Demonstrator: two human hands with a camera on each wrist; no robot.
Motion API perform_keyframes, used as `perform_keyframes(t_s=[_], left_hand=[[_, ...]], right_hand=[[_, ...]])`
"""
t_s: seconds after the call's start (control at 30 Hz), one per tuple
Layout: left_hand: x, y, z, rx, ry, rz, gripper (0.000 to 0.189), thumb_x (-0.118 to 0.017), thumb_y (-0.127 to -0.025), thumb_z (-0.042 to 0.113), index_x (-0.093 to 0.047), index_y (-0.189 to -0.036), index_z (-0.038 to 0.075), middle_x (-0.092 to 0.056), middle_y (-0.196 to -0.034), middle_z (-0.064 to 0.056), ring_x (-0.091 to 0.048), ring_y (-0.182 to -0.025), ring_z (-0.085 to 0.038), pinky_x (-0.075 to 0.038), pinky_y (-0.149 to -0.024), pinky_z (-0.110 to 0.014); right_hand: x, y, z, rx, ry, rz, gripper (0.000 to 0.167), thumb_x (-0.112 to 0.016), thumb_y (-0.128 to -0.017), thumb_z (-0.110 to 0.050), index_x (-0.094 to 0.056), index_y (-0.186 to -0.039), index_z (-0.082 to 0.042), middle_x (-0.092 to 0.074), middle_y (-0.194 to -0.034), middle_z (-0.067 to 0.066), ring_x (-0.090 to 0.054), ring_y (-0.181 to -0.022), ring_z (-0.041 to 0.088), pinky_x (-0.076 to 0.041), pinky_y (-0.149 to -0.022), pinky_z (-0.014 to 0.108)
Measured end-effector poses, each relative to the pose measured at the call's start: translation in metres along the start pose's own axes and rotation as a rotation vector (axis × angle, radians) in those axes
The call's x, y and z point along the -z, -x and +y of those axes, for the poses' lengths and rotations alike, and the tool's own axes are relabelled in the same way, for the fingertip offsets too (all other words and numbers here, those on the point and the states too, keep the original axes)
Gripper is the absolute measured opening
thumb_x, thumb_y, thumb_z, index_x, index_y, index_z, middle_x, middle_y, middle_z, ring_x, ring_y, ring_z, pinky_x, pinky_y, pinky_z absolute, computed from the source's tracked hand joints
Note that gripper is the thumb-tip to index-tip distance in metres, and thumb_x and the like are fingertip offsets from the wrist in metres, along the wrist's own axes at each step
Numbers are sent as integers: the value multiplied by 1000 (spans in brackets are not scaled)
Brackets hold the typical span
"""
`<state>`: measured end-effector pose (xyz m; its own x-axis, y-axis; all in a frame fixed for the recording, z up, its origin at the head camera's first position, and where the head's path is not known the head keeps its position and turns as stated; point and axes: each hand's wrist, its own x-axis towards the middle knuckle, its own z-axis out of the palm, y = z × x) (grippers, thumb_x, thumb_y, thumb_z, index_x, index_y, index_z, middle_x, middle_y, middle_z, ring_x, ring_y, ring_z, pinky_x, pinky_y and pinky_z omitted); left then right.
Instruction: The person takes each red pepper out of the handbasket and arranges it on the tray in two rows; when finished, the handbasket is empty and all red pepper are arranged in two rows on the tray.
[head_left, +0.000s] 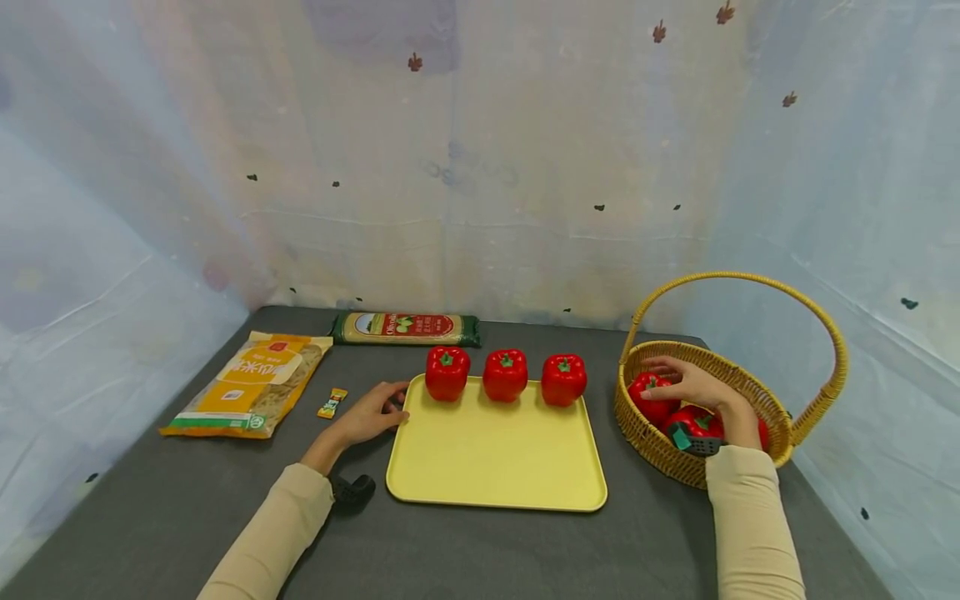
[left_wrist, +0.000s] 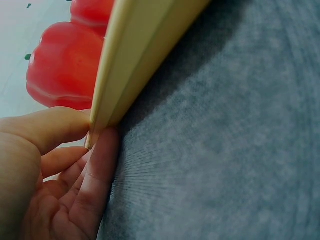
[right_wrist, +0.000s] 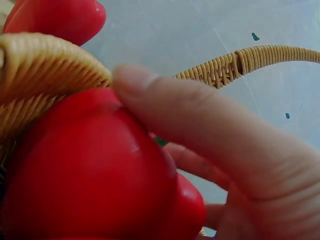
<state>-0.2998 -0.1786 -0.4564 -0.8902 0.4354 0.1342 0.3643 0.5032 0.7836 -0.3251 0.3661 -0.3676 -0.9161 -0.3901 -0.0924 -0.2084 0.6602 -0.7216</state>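
Note:
My left hand (head_left: 372,412) pinches the left rim of a yellow tray (head_left: 495,458). In the left wrist view its thumb (left_wrist: 55,125) lies on the rim, with other fingers at its underside. Three red bell peppers (head_left: 506,376) stand in a row along the tray's far edge. Over on the right, my right hand (head_left: 693,387) reaches into a wicker basket (head_left: 660,450) and holds a red bell pepper (right_wrist: 95,170) from above. The right wrist view has the thumb across its near side and fingers partly hidden behind it. Beside it in the basket lie more red peppers (head_left: 699,421).
At the back lies a green and red pack (head_left: 405,328). An orange and clear food bag (head_left: 251,385) rests at the left, with a small yellow-green packet (head_left: 332,403) near it. The basket's tall handle (head_left: 750,277) arches up at the right.

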Motion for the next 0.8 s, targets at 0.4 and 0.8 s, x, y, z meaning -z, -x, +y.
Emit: perform_keyframes(t_s=[0.4, 0.8], left_hand=[[-1, -1, -6, 27, -11, 5, 57, -59, -91, 9, -33, -140, -8, -45, -109, -16, -52, -76, -15, -45, -62, -25], [0, 0, -7, -59, 2, 4, 59, -58, -92, 17, -34, -136, -13, -45, -106, -18, -53, -75, -13, -45, -61, -26]], right_hand=[[2, -2, 4, -31, 85, -114, 70, -71, -82, -30, -40, -139, -5, -40, -136, 21, -44, -115, 34, -42, -86, 41], [4, 5, -4, -14, 71, -26, 72, -69, -84, -29, -35, -140, 0, -34, -137, 25, -39, -119, 40, -42, -89, 49]])
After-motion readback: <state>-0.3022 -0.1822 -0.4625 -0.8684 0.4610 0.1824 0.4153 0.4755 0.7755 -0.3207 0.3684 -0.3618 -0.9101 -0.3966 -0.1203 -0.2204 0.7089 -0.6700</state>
